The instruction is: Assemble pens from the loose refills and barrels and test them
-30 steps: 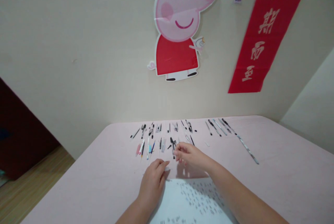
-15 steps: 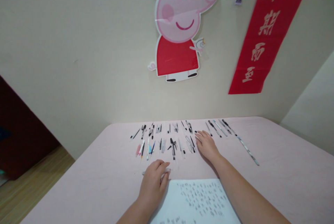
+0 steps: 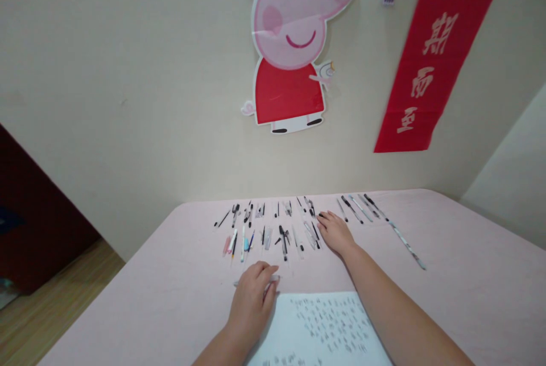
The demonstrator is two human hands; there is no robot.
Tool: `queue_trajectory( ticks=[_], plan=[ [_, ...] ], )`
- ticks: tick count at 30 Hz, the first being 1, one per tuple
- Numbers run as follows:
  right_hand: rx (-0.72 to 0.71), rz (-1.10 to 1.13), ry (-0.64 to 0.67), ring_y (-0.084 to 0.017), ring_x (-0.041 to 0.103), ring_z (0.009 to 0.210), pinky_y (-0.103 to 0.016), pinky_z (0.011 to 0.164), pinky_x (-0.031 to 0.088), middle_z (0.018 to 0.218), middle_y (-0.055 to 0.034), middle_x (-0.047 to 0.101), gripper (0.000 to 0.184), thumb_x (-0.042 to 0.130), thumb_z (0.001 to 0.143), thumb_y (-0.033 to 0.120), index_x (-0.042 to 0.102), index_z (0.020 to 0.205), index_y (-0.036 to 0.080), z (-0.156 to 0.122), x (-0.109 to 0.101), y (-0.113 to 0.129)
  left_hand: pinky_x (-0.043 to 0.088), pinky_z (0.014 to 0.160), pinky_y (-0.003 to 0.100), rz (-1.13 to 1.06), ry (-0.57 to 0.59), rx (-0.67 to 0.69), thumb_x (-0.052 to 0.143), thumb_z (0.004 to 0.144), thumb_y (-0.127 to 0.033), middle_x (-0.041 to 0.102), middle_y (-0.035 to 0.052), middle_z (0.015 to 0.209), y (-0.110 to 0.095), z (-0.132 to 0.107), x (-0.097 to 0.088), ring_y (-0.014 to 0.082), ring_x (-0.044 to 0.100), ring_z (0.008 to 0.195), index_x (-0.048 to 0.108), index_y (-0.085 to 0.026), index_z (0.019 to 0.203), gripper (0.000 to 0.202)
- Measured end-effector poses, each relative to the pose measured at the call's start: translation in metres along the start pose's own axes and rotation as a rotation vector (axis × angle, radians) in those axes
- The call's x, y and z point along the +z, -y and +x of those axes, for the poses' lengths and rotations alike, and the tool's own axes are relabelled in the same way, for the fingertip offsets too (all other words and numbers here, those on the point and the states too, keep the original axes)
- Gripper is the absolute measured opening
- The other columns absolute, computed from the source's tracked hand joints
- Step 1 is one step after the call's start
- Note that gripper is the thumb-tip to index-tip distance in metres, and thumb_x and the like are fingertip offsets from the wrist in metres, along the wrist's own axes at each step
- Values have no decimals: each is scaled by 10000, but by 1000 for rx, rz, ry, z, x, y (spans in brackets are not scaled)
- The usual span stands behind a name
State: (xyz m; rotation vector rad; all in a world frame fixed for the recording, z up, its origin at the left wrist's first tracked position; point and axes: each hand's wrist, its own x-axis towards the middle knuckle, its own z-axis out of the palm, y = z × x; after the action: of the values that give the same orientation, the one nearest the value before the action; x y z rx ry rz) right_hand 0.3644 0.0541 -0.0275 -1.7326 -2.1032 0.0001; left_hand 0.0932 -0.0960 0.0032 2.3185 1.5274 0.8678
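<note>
A slim, pale pen barrel (image 3: 256, 282) lies on the smooth pink table (image 3: 469, 275), pinned under the left hand (image 3: 252, 297), whose fingers curl loosely over it just beside a white sheet of paper (image 3: 319, 329) covered in small writing. The right hand (image 3: 335, 232) rests flat and open, fingers spread, touching the far rows of thin pens and pen parts (image 3: 273, 229), mostly black, clear and white plastic sticks. Four longer pens (image 3: 358, 208) lie just beside it.

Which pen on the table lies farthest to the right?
The long patterned pen, slanting alone beyond the right end of the rows, well right of the right hand.
</note>
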Motion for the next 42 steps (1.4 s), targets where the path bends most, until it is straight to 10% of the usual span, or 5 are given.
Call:
queue_trajectory(
  ticks=[19, 33, 42],
  plan=[
    [-68, 160, -269, -229, 584, 897, -352, 842, 426, 894, -99, 681, 276, 498, 764, 54, 710, 906, 160, -26, -19, 12, 488, 785, 367, -36, -16, 31, 436, 859, -206, 633, 98, 948, -3, 1, -4, 227, 601, 901, 635, -183, 1041, 271],
    [102, 1088, 136, -178, 626, 669, -330, 660, 534, 702, -39, 666, 116, 607, 719, 250, 669, 767, 166, -89, -30, 126, 470, 814, 403, -58, 8, 32, 402, 875, -228, 621, 104, 957, 0, 2, -2, 235, 578, 924, 621, -168, 1069, 299],
    [138, 1278, 132, -155, 605, 635, -298, 604, 547, 726, -37, 642, 139, 653, 713, 306, 672, 766, 178, -102, -7, 140, 470, 802, 399, -51, 16, 42, 389, 894, -250, 621, 101, 946, 1, 3, -2, 228, 578, 899, 626, -178, 1078, 309]
  ],
)
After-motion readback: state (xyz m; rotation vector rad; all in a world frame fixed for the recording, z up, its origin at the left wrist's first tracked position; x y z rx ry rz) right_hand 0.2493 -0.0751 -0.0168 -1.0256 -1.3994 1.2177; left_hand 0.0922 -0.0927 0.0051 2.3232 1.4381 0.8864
